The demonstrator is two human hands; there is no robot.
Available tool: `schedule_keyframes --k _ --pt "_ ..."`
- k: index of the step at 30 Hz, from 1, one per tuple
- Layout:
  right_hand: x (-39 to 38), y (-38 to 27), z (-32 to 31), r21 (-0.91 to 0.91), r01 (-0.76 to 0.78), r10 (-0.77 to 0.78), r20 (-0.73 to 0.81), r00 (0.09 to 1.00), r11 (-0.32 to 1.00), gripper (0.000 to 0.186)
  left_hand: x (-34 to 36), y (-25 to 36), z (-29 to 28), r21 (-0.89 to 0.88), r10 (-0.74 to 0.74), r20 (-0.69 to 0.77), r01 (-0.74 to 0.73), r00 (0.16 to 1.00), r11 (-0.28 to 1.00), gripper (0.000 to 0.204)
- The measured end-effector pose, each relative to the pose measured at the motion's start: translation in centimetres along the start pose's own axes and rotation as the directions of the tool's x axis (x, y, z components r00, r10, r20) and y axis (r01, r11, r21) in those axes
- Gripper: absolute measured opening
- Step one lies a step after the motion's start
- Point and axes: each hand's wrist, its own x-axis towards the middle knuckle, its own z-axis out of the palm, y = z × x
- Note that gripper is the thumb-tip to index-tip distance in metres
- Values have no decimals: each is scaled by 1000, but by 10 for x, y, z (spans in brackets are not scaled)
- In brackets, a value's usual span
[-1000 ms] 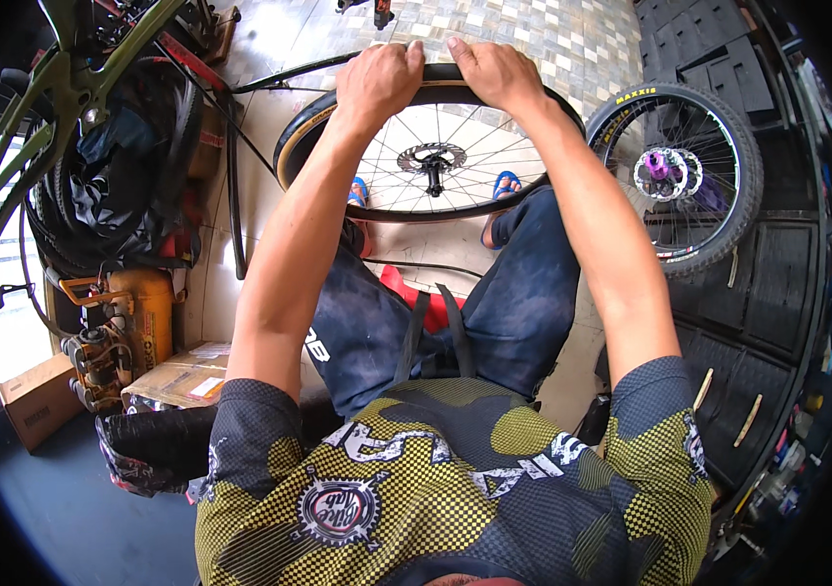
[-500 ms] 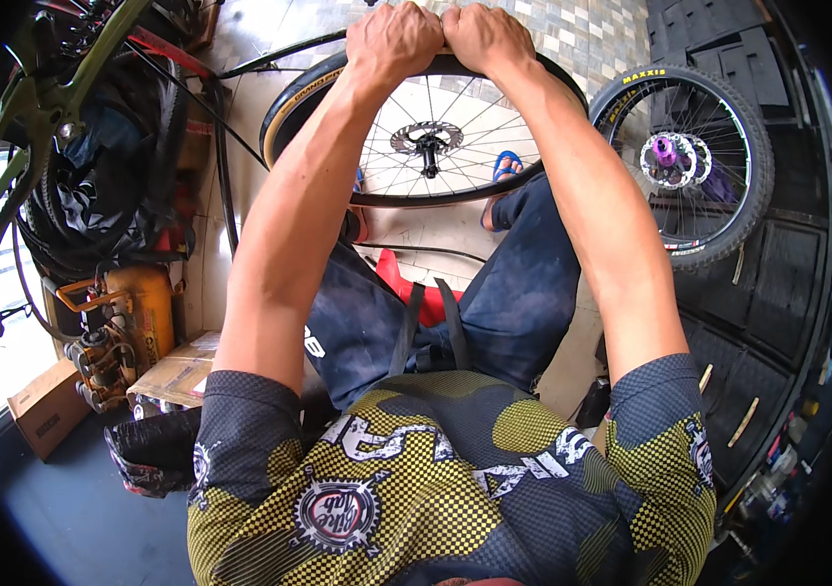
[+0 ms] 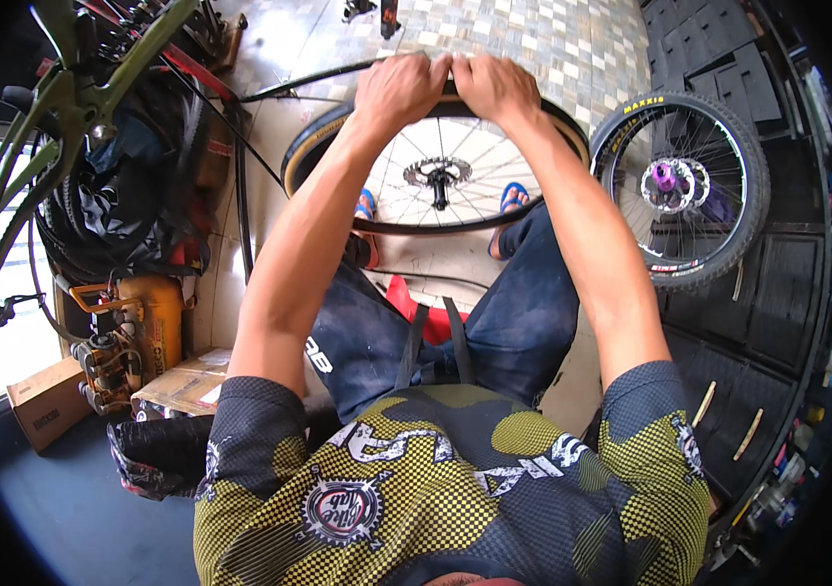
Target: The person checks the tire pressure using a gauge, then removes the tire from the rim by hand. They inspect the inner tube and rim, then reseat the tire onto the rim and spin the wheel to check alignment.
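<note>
A bicycle wheel stands in front of me, between my feet; its spokes, hub and disc rotor [image 3: 437,172] face me. On its rim sits a black tire [image 3: 304,148] with a tan sidewall. My left hand [image 3: 399,88] is closed over the far edge of this tire. Right beside it, my right hand [image 3: 496,88] grips the same edge, the two thumbs nearly touching. Both arms are stretched out straight. The fingertips are hidden behind the tire, so I cannot see how far they wrap round it.
To the right, a knobby-tired wheel with a purple hub [image 3: 665,178] leans by black drawers [image 3: 704,283]. A green bike frame [image 3: 123,93] stands at left, above a yellow compressor [image 3: 152,317] and cardboard boxes [image 3: 186,381]. A thin black tube or cable [image 3: 435,280] lies on the floor.
The hands and the wheel sit slightly lower in the picture, as does the whole scene, as my view has tilted up. Both hands keep their grip on the tire.
</note>
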Motion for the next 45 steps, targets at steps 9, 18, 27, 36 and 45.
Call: schedule_keyframes --k 9,18,27,36,45 --pt "-26 31 -19 132 108 -89 -142 986 985 67 -95 -47 -62 3 20 240 -22 971 1000 71" --pt "-204 114 -53 250 -18 82 -249 965 968 89 -46 6 -51 58 -167 80 163 983 985 68" --pt "-383 136 28 774 -427 485 180 856 467 112 7 -4 -28 -138 -196 141 215 970 967 72" --pt "-384 147 36 687 -454 478 175 861 568 102 -25 34 33 -469 -297 60 290 953 835 73" --pt "-358 122 50 344 -511 520 71 851 788 114 -22 70 41 -547 -432 41 382 901 745 77"
